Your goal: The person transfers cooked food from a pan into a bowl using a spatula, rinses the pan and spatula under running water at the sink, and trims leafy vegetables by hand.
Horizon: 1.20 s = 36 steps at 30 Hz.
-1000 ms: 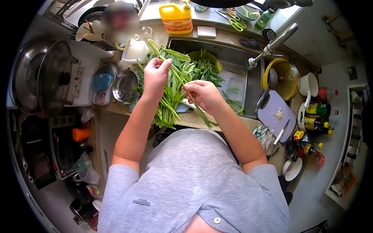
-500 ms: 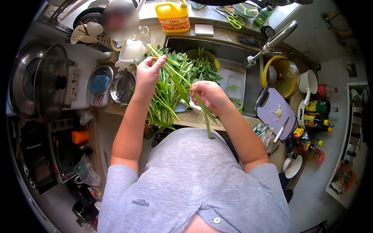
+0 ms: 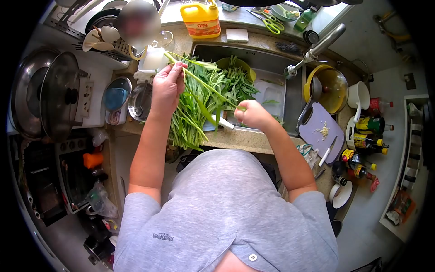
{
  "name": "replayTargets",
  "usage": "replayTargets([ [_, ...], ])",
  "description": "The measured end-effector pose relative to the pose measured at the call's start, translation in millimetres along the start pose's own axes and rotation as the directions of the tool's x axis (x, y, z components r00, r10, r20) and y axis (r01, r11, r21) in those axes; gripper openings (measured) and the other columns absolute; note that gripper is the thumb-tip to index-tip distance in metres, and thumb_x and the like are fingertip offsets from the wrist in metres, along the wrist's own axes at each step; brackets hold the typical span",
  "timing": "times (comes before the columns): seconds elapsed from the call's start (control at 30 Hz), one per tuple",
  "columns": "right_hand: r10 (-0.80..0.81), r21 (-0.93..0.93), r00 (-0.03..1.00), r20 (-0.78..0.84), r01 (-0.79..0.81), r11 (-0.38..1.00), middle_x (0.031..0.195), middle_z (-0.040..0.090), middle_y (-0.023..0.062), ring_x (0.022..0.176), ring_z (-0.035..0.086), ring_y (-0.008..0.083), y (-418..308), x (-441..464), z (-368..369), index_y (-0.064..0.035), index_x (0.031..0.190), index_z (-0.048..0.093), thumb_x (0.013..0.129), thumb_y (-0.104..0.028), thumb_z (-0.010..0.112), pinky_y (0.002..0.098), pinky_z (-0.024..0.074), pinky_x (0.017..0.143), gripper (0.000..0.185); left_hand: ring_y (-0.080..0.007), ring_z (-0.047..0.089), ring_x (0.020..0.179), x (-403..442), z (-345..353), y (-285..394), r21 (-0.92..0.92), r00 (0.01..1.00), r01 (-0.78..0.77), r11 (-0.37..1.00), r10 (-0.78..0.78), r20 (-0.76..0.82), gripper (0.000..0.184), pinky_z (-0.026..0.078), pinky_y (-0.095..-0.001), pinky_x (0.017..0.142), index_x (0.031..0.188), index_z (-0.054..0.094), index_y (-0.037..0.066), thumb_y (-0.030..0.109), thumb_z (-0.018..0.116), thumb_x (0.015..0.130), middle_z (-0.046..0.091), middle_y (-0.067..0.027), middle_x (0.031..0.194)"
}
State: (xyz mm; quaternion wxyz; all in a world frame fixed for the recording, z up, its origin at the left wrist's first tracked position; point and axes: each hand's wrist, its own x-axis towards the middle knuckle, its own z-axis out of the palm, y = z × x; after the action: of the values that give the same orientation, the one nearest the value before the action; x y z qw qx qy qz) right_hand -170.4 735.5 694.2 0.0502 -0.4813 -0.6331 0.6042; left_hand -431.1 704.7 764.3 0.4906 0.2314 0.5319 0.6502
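My left hand point(image 3: 168, 85) pinches long green stems of a leafy vegetable point(image 3: 209, 87), which looks like water spinach, near their thick pale ends. They slant down across the pile to my right hand point(image 3: 253, 114), whose fingers are closed on the far end. A long leaf hangs below the stems. Underneath lies a big heap of the same greens point(image 3: 188, 122), spilling over the front edge of the sink point(image 3: 297, 95). A yellow-green bowl point(image 3: 250, 69) behind it holds shorter leafy pieces. A white handle point(image 3: 223, 122) pokes out beside the heap; the rest of it is hidden.
Right of the sink, a purple cutting board point(image 3: 319, 122) carries chopped pale bits and a white-handled knife point(image 3: 327, 152). Several sauce bottles point(image 3: 368, 140) stand beyond it. The faucet point(image 3: 312, 56) reaches over the sink. A yellow detergent jug point(image 3: 201, 25) stands behind.
My right hand has moved slightly right and closed at the stem's far end. My left hand has shifted a little left. The leafy length that hung by my shirt is gone from there.
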Motion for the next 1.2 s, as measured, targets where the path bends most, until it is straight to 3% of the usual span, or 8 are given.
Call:
replayTargets([
  [0.13, -0.086, 0.777, 0.987, 0.134, -0.051, 0.627, 0.067, 0.057, -0.0021, 0.053, 0.043, 0.0034, -20.8, -4.2, 2.0, -0.0038, 0.089, 0.065, 0.092, -0.021, 0.068, 0.0200, 0.0335, 0.047, 0.018, -0.0012, 0.029, 0.043, -5.3, 6.5, -9.9, -0.052, 0.974, 0.144, 0.988, -0.133, 0.182, 0.018, 0.020, -0.0214, 0.040, 0.098, 0.066, 0.002, 0.019, 0.061, 0.099, 0.051, 0.0061, 0.066],
  [0.23, -0.253, 0.878, 0.915, 0.314, -0.178, 0.444, 0.060, 0.053, -0.0030, 0.046, 0.041, 0.0036, -45.2, -18.5, -1.1, -0.0023, 0.090, 0.063, 0.095, -0.021, 0.061, 0.0203, 0.0303, 0.043, 0.020, -0.0017, 0.029, 0.042, -10.3, 15.3, -19.6, -0.070, 0.955, 0.218, 0.973, -0.198, 0.219, 0.018, 0.021, -0.0213, 0.041, 0.100, 0.064, 0.001, 0.019, 0.061, 0.099, 0.049, 0.0064, 0.064],
  [0.7, -0.152, 0.798, 0.982, 0.114, 0.001, 0.602, 0.058, 0.052, -0.0001, 0.046, 0.042, 0.0081, -33.1, -12.6, 7.1, -0.0036, 0.074, 0.062, 0.088, -0.016, 0.059, 0.0242, 0.0318, 0.044, 0.019, 0.0001, 0.034, 0.046, -14.9, 13.3, -30.4, -0.056, 0.977, 0.070, 0.996, -0.057, 0.206, 0.017, 0.023, -0.0188, 0.041, 0.102, 0.067, 0.000, 0.016, 0.065, 0.097, 0.060, 0.0012, 0.073],
  [0.8, -0.194, 0.580, 0.973, 0.125, 0.087, 0.810, 0.060, 0.054, 0.0010, 0.049, 0.045, 0.0082, -19.0, -9.7, 9.1, -0.0030, 0.074, 0.062, 0.087, -0.015, 0.061, 0.0239, 0.0346, 0.046, 0.018, -0.0008, 0.033, 0.045, -11.6, 10.2, -27.7, -0.155, 0.999, 0.005, 0.988, 0.000, 0.035, 0.017, 0.023, -0.0195, 0.041, 0.100, 0.067, 0.001, 0.017, 0.062, 0.098, 0.060, 0.0007, 0.074],
  [0.87, -0.144, 0.372, 0.961, 0.238, 0.047, 0.927, 0.071, 0.062, 0.0049, 0.063, 0.057, 0.0122, -11.3, -11.0, 3.7, -0.0016, 0.084, 0.064, 0.090, -0.015, 0.062, 0.0259, 0.0446, 0.057, 0.014, -0.0017, 0.032, 0.044, -7.2, 0.6, -19.6, -0.170, 0.996, 0.003, 0.985, 0.013, 0.088, 0.018, 0.023, -0.0202, 0.041, 0.101, 0.066, 0.001, 0.017, 0.058, 0.100, 0.060, 0.0001, 0.075],
  [1.0, -0.151, 0.262, 0.989, 0.006, 0.144, 0.954, 0.071, 0.060, 0.0030, 0.064, 0.057, 0.0128, -0.7, 8.0, 16.9, -0.0015, 0.083, 0.061, 0.093, -0.014, 0.060, 0.0286, 0.0459, 0.058, 0.016, -0.0016, 0.033, 0.045, -17.0, 4.3, -17.1, -0.297, 0.951, 0.193, 0.935, -0.103, 0.291, 0.018, 0.023, -0.0202, 0.041, 0.106, 0.064, 0.001, 0.015, 0.055, 0.102, 0.060, 0.0002, 0.076],
  [1.07, -0.148, 0.772, 0.984, 0.094, 0.021, 0.635, 0.065, 0.052, -0.0020, 0.052, 0.044, 0.0072, -30.3, -4.5, 11.9, -0.0059, 0.081, 0.060, 0.093, -0.011, 0.060, 0.0223, 0.0351, 0.049, 0.013, -0.0014, 0.034, 0.045, -21.3, 11.3, -21.1, -0.227, 0.911, 0.297, 0.928, -0.204, 0.358, 0.017, 0.024, -0.0192, 0.041, 0.106, 0.064, 0.001, 0.015, 0.056, 0.101, 0.059, 0.0006, 0.074],
  [1.2, -0.260, 0.919, 0.924, 0.282, -0.183, 0.348, 0.064, 0.049, -0.0018, 0.049, 0.039, 0.0060, -45.6, -11.3, 9.5, -0.0038, 0.082, 0.063, 0.091, -0.015, 0.061, 0.0213, 0.0295, 0.045, 0.015, -0.0004, 0.035, 0.045, -25.1, 18.5, -31.8, -0.117, 0.890, 0.303, 0.946, -0.237, 0.391, 0.017, 0.025, -0.0176, 0.042, 0.104, 0.065, 0.000, 0.015, 0.060, 0.099, 0.056, 0.0029, 0.071],
])
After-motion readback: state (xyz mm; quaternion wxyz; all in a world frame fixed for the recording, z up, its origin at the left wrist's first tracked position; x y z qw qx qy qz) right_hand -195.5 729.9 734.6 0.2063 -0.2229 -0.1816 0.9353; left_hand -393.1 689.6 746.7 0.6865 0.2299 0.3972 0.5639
